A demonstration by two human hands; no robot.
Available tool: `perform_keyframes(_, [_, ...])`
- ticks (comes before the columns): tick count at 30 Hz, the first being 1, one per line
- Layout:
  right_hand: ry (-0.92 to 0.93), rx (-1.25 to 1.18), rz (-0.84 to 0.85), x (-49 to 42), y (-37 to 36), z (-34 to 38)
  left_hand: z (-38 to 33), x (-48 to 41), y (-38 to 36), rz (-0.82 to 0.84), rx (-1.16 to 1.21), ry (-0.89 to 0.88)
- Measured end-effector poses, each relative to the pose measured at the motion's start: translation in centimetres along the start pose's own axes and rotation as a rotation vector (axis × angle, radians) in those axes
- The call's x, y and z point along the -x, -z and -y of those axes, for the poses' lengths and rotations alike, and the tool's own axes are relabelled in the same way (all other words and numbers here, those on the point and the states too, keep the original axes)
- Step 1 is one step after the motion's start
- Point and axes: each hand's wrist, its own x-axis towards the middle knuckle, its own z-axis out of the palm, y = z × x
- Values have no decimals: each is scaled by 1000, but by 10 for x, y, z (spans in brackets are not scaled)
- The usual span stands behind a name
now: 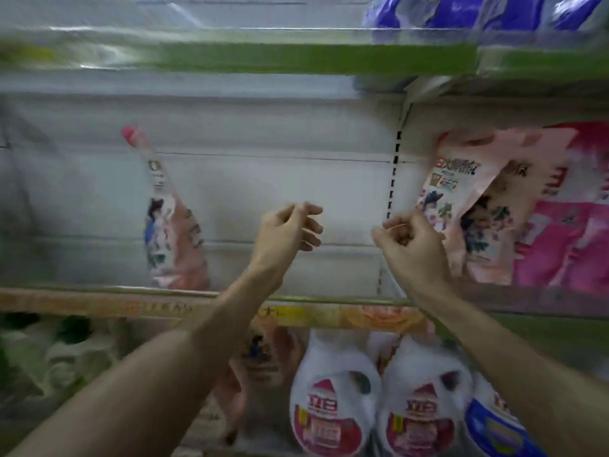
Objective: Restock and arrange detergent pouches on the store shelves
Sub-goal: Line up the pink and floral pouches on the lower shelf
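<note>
Bare forearms (148, 374) rise from 6 o'clock toward the middle shelf (99, 303). Left hand (290, 232), near centre, hangs loosely curled and holds nothing. Right hand (412, 245), at its 3 o'clock, curls its fingers at the lower corner of a leaning pink detergent pouch (461, 179); blur hides any pinch. Another pink pouch (171, 239) stands alone at 9 o'clock. White detergent jugs (333, 390) sit at 5 o'clock.
</note>
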Motion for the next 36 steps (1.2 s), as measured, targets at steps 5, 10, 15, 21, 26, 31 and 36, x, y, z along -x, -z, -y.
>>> perform_keyframes(5, [-48, -123, 276, 29, -56, 18, -24, 34, 85, -207, -107, -193])
perform_keyframes(10, [-136, -173, 474, 48, -110, 47, -37, 37, 159, -588, -140, -200])
perform_keyframes(15, [-153, -141, 634, 43, -177, 82, -22, 2, 212, -694, -324, 150])
perform_keyframes(21, [-211, -261, 686, 36, -262, 100, 6, -33, 235, -243, -406, 495])
perform_keyframes(26, [-303, -396, 545, 21, -280, 83, 26, -59, 240, -146, -203, 497])
perform_keyframes(31, [-452, -493, 423, 3, -257, 70, 37, -71, 222, -195, -97, 420])
perform_keyframes(36, [-517, -618, 391, -22, -199, 48, 33, -72, 180, -263, 65, 327])
